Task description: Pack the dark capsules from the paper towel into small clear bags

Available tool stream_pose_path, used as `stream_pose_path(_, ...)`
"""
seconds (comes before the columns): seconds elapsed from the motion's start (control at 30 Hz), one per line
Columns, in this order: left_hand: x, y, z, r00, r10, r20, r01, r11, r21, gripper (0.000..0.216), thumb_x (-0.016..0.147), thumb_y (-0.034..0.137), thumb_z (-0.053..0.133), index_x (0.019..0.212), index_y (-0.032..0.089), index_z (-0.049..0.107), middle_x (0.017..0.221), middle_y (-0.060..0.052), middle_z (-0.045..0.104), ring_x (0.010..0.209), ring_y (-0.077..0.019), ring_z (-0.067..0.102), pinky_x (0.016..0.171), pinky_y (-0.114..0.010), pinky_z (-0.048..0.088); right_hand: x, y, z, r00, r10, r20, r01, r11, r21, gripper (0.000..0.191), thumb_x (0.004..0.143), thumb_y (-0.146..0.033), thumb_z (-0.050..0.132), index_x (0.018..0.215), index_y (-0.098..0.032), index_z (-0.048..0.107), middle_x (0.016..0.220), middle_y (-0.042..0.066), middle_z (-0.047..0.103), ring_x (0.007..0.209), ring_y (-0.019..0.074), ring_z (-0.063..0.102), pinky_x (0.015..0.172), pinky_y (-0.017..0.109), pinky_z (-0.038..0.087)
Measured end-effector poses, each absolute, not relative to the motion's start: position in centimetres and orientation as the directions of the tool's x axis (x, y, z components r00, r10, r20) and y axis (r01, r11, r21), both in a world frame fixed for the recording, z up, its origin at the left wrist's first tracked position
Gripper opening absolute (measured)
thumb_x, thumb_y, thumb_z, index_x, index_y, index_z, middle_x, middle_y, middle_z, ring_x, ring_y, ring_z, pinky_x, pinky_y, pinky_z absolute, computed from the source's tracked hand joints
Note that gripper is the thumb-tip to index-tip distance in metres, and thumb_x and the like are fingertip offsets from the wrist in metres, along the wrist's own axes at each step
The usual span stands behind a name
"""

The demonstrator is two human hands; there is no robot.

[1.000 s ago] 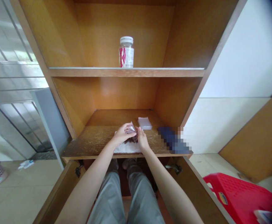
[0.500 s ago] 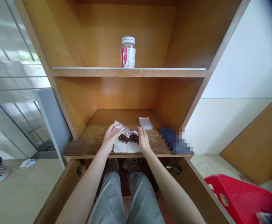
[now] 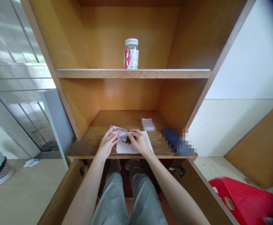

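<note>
The front edge of the cabinet shelf (image 3: 85,148) runs just under both wrists. The left hand (image 3: 107,143) grips a clear plastic bag (image 3: 119,133); dark brown beans (image 3: 127,141) lie on a white sheet (image 3: 123,149) between the hands. The right hand (image 3: 138,141) bends over them, its grip unclear from here. Beyond it sits a packet stack (image 3: 148,124).
</note>
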State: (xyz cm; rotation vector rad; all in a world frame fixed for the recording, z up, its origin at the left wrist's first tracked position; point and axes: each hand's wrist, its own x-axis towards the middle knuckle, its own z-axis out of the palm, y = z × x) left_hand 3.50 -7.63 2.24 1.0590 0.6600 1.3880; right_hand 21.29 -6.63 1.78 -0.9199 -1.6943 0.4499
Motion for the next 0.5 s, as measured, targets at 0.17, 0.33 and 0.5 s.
stream_pose_path(0.17,3.5,-7.9,2.6,0.190,0.968,0.164,-0.459,-0.060,0.886,0.057,0.075,0.017,0.060,0.127,0.024,0.038,0.113,-0.009,0.059,0.102,-0.0198,0.057,0.094,-0.040,0.039,20.3,-6.0,2.1,0.007,0.850,0.526,0.144,0.520,-0.842,0.014,0.069,-0.032,0.060,0.068,-0.019,0.064,0.088,0.007,0.061,0.086,0.0175,0.056,0.078,0.030,0.043)
stream_pose_path(0.33,3.5,-8.1,2.7,0.244,0.959,0.145,-0.458,-0.018,0.889,0.059,0.075,0.017,0.059,0.129,0.019,0.035,0.110,-0.013,0.061,0.107,-0.0229,0.054,0.094,-0.041,0.039,19.9,-6.1,2.6,0.027,0.949,0.315,-0.119,0.316,-0.941,0.013,0.063,-0.031,0.063,0.069,-0.019,0.061,0.075,0.002,0.064,0.070,0.0140,0.057,0.070,0.028,0.043)
stream_pose_path(0.5,3.5,-7.9,2.5,0.251,0.959,0.134,-0.449,-0.008,0.893,0.056,0.074,0.017,0.060,0.126,0.017,0.039,0.110,-0.014,0.060,0.106,-0.0232,0.054,0.095,-0.040,0.039,20.2,-6.5,3.5,0.011,0.977,0.215,-0.245,0.211,-0.946,0.016,0.061,-0.032,0.064,0.069,-0.018,0.059,0.070,0.001,0.062,0.062,0.0122,0.055,0.060,0.025,0.041)
